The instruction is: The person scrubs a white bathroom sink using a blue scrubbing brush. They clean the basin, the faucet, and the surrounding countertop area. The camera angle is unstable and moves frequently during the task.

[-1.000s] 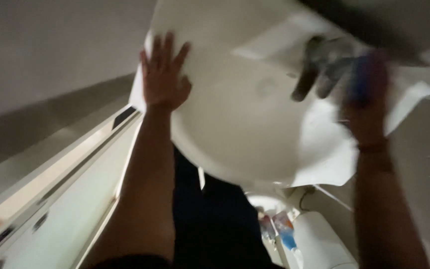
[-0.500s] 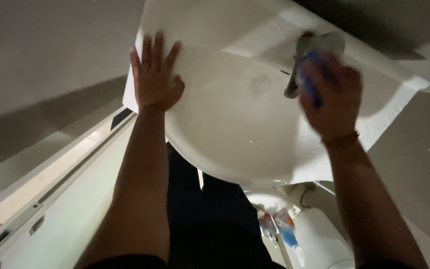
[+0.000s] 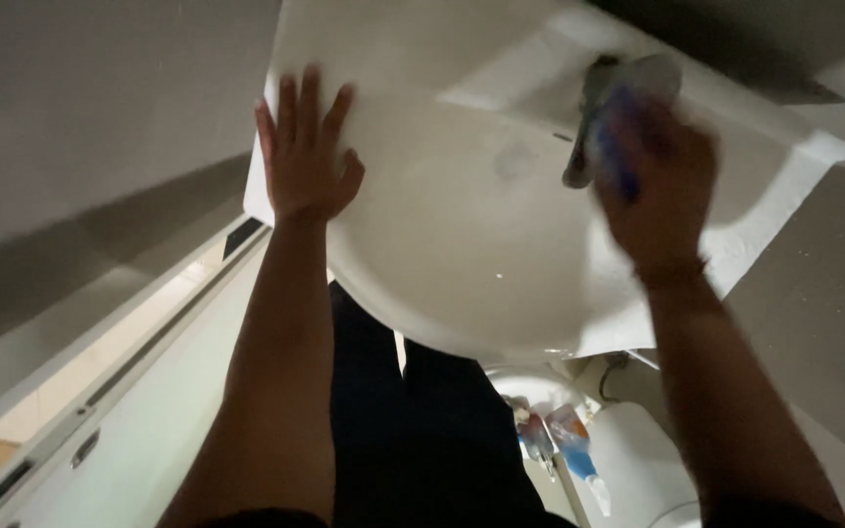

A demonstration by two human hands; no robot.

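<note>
The right hand (image 3: pixel 652 186) is curled around something blue (image 3: pixel 623 156), pressed against the grey metal tap (image 3: pixel 594 108) at the back of the white washbasin (image 3: pixel 462 254). The hand is blurred, so the blue thing cannot be told apart clearly: cloth or sponge, no more than that. It sits against the tap's spout, which reaches out over the bowl. A thin band shows at that wrist.

The left hand (image 3: pixel 305 161) lies flat and wide open on the basin's left rim, fingers spread and pointing toward the far wall, holding nothing. Both forearms are bare.

The basin is a round, shallow bowl set in a squarish white slab with a raised flat ledge behind, where the tap stands. The drain (image 3: pixel 515 156) shows as a faint grey ring in the bowl, between the two hands. The surface looks smooth and glossy, dimly lit.

Around it the room is dark, with plain grey walls on both sides. Under the basin's front edge dark trousers (image 3: pixel 422 430) show. Lower right, on the floor near a white rounded fixture, stand a few plastic bottles (image 3: pixel 555 435) with red and blue labels. At the left runs a long pale door or panel (image 3: pixel 119 391) with a dark slot handle.
</note>
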